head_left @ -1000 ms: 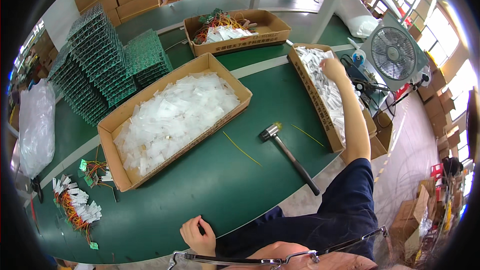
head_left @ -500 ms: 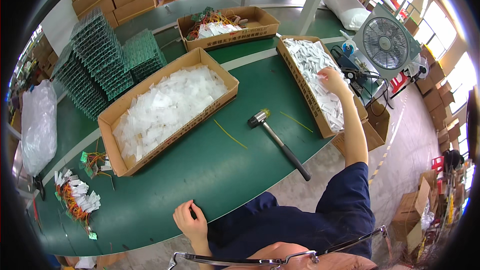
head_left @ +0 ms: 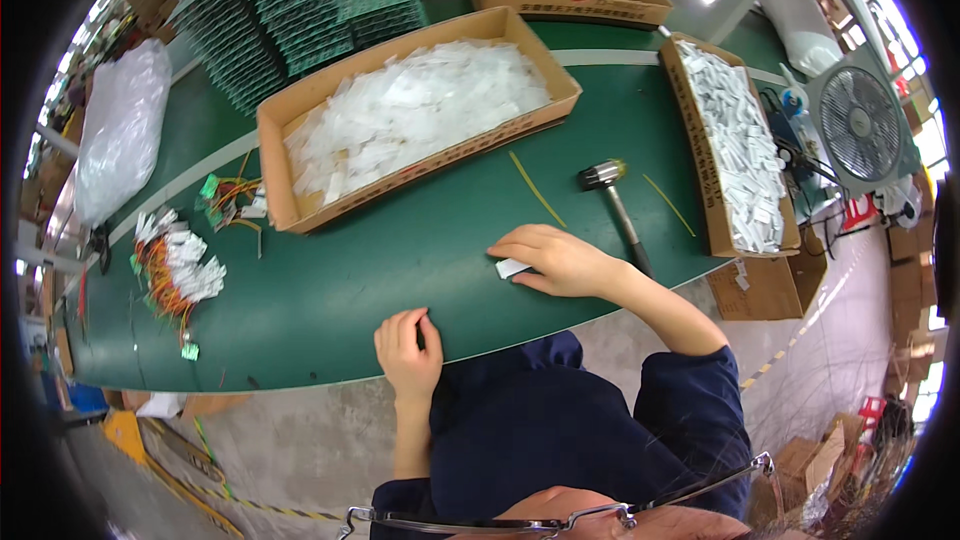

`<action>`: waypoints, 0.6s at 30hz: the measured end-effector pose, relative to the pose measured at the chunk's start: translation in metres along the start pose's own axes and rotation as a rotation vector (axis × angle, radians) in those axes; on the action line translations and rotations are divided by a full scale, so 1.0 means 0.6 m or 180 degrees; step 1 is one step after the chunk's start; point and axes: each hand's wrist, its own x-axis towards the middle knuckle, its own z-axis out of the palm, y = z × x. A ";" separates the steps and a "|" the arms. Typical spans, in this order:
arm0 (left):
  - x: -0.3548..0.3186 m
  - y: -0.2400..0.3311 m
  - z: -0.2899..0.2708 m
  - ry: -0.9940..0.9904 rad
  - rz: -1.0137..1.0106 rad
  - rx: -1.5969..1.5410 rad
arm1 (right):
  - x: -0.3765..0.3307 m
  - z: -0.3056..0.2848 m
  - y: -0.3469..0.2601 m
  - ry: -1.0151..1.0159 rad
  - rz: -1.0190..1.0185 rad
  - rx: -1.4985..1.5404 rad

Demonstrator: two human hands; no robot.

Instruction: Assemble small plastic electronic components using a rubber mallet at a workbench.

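Observation:
My right hand [head_left: 562, 262] pinches a small flat white piece [head_left: 511, 268] over the green table, fingers closed on one end. My left hand [head_left: 408, 352] rests at the table's near edge, holding nothing, with its fingers loosely bent and the thumb apart. Beyond my right wrist lies a mallet [head_left: 602, 176] with a silver head; my arm partly hides its dark grip. Two thin yellow strips lie on either side of the mallet: one strip [head_left: 538, 190] to its left, another [head_left: 670, 206] to its right. A long carton [head_left: 698, 148] at the right holds many similar white pieces.
A large carton [head_left: 425, 166] of translucent white pieces stands at centre-left. Wired white parts [head_left: 180, 265] lie at the left. Stacked green racks [head_left: 290, 5], another carton [head_left: 595, 8] with wires and a bagged bundle [head_left: 125, 130] stand farther back. A grey fan [head_left: 858, 125] is at far right.
My right hand has come from the right carton to the table in front of me, bringing a white piece. My left hand stays near the table edge. The whole view has shifted.

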 end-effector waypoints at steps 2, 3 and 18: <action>0.001 -0.001 -0.003 0.0049 0.0070 -0.0106 | -0.008 0.004 -0.010 0.0192 0.0165 -0.0101; 0.002 0.003 -0.008 0.0064 0.0038 -0.0083 | -0.013 0.008 -0.011 0.0397 0.0390 -0.0224; 0.194 -0.010 -0.079 0.0382 0.0131 -0.0028 | -0.040 0.072 -0.026 0.1218 0.0720 -0.0418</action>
